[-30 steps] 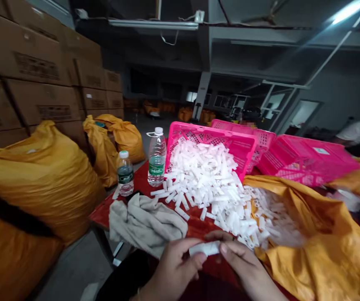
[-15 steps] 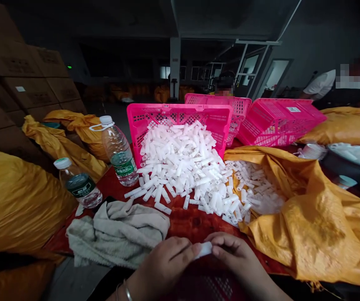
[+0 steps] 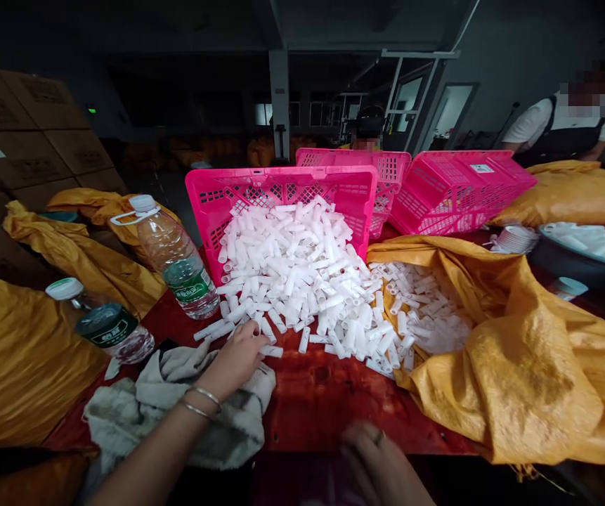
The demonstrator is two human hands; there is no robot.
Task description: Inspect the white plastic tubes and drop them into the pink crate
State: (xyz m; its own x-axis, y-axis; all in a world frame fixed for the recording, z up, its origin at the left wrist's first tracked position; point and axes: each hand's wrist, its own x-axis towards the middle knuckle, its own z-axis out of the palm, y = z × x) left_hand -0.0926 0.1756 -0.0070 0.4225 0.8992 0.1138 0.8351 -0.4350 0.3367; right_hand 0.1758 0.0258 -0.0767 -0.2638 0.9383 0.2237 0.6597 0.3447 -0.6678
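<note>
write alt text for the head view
The left hand is among white tubes spilling from a pink crate onto a red table; the right hand is blurred, lower centre. A grey towel and two plastic bottles are at left.

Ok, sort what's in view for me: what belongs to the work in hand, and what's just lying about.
Likely part of the work:
white tubes, with the left hand at the heap's near edge
pink crate, tubes spilling out
open yellow sack with more tubes

Apparently just lying about:
grey towel
large bottle
small bottle
</note>
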